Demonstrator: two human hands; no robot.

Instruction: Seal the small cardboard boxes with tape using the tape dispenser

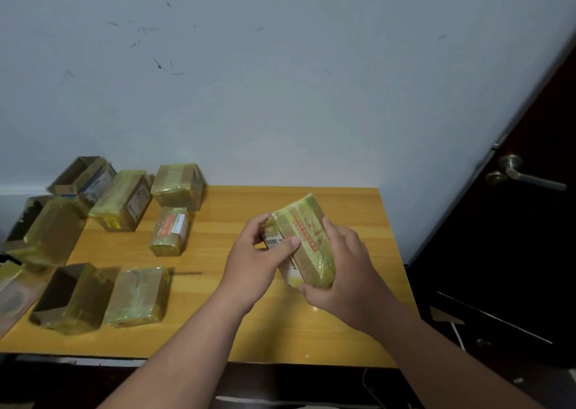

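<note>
**Taped box held in both hands over table**

Small cardboard box (307, 242), wrapped in yellowish tape w/ red print on top face, is held tilted above the right-centre of the table (280, 321), not resting on it. Left hand (258, 259) grips its near-left side, thumb across the white barcode label, fingers curled round the far end. Right hand (339, 271) holds the right side, fingers over the top edge, thumb under the near corner.

Other boxes sit on the table's left part: small labelled box (170, 235) near centre-left, taped box (179, 185) behind it by the wall (280, 81), long taped box (124, 199) beside that, flat taped box (137, 296) at front, open-ended box (73, 296) just left of it. Dark door (530, 221) w/ lever handle (526, 174) at right.
</note>
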